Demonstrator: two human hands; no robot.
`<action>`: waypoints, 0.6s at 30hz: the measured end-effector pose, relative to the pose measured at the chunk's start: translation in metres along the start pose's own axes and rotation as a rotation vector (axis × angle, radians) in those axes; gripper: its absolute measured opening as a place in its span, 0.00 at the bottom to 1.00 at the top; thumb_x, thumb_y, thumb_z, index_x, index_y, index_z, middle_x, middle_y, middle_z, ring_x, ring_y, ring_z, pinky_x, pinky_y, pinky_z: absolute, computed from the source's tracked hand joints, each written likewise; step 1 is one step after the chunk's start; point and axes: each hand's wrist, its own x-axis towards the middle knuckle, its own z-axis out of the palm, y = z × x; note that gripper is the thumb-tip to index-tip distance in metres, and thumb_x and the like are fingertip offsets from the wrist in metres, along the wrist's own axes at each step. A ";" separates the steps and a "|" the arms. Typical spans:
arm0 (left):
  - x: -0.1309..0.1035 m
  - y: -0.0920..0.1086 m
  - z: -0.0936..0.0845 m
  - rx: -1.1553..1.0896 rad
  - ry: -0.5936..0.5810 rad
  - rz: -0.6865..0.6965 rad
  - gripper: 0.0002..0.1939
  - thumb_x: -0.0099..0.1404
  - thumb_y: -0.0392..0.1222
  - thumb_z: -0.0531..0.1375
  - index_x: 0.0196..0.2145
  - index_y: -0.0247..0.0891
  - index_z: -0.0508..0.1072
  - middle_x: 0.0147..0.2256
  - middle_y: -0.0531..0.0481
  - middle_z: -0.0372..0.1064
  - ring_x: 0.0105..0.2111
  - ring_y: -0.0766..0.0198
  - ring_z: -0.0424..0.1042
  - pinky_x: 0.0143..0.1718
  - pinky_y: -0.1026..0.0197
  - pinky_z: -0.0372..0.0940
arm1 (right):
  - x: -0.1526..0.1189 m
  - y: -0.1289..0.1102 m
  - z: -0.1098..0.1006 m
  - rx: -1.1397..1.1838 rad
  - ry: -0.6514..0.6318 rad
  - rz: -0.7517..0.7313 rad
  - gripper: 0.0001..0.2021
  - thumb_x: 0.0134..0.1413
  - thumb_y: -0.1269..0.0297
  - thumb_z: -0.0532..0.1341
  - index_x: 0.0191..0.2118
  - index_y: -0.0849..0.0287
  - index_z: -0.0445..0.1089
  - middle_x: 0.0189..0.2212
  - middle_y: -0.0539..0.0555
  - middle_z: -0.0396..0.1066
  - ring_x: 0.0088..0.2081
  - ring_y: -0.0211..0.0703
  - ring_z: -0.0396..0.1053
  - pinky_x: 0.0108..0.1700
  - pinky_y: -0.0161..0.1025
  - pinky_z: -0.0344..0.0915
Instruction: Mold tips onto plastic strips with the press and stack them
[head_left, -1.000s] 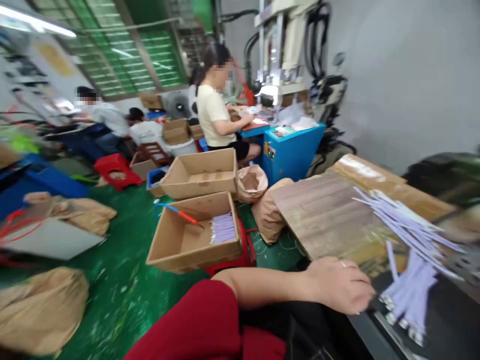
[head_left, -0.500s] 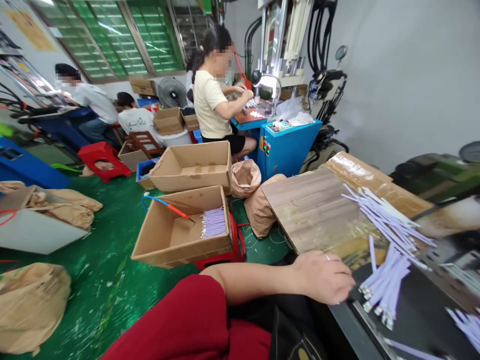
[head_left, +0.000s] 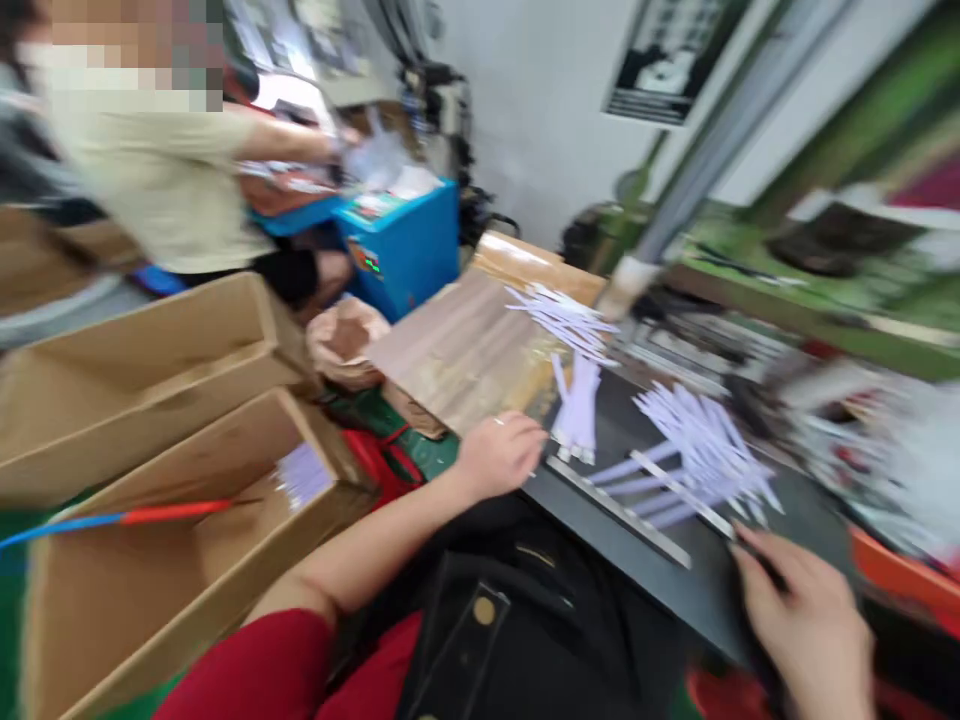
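My left hand (head_left: 501,455) rests at the near edge of the dark work surface (head_left: 592,540), fingers curled together; whether they hold anything is hidden. Beside it lies a bundle of lilac strips (head_left: 577,405) with metallic ends. At the right, my right hand (head_left: 806,610) pinches the end of a thin light-coloured bar (head_left: 682,492), which lies across several lilac strips. A larger loose pile of lilac strips (head_left: 705,440) spreads behind the bar. Along the front edge runs a metal rail (head_left: 619,512). More strips (head_left: 562,320) lie farther back.
To the left, an open cardboard box (head_left: 142,610) holds lilac strips and a red-and-blue tool (head_left: 176,512). Another cardboard box (head_left: 150,385) and a paper sack (head_left: 349,345) stand behind. A person in a pale shirt works at a blue cabinet (head_left: 409,250). An orange-edged tray (head_left: 900,570) is at the right.
The view has swung right and blurred. My right hand, the bar and the larger pile have come into view. My left hand remains by the table edge with curled fingers.
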 end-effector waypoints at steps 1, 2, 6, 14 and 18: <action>0.001 -0.002 -0.001 -0.022 -0.015 -0.003 0.13 0.69 0.39 0.54 0.44 0.38 0.76 0.43 0.46 0.76 0.46 0.60 0.73 0.51 0.55 0.69 | -0.009 0.002 -0.006 -0.037 0.024 -0.002 0.14 0.66 0.53 0.55 0.41 0.54 0.75 0.37 0.60 0.74 0.38 0.58 0.70 0.41 0.57 0.69; 0.003 -0.004 -0.002 -0.042 -0.030 0.003 0.13 0.69 0.40 0.54 0.46 0.38 0.76 0.44 0.46 0.76 0.46 0.59 0.73 0.51 0.54 0.69 | -0.013 0.003 -0.008 -0.037 0.017 -0.003 0.13 0.65 0.56 0.56 0.42 0.55 0.76 0.37 0.59 0.74 0.39 0.57 0.71 0.42 0.56 0.69; 0.014 -0.005 -0.006 -0.133 -0.140 0.102 0.15 0.70 0.41 0.55 0.51 0.39 0.73 0.45 0.45 0.75 0.46 0.58 0.73 0.49 0.51 0.70 | -0.010 0.003 -0.006 -0.020 0.014 0.048 0.10 0.64 0.63 0.58 0.45 0.56 0.76 0.38 0.57 0.74 0.41 0.53 0.70 0.45 0.52 0.69; 0.031 0.006 -0.009 -0.073 -0.344 0.253 0.14 0.71 0.46 0.56 0.47 0.37 0.75 0.42 0.43 0.73 0.43 0.54 0.71 0.45 0.50 0.71 | -0.009 -0.004 -0.014 0.078 0.004 0.060 0.11 0.64 0.67 0.57 0.47 0.55 0.75 0.40 0.58 0.73 0.43 0.52 0.70 0.47 0.52 0.69; 0.035 0.003 -0.006 -0.077 -0.352 0.271 0.14 0.73 0.44 0.53 0.44 0.38 0.76 0.39 0.44 0.73 0.40 0.57 0.71 0.41 0.54 0.70 | -0.009 -0.025 -0.015 0.038 -0.053 0.021 0.12 0.65 0.63 0.59 0.51 0.56 0.73 0.47 0.60 0.70 0.50 0.57 0.65 0.53 0.58 0.62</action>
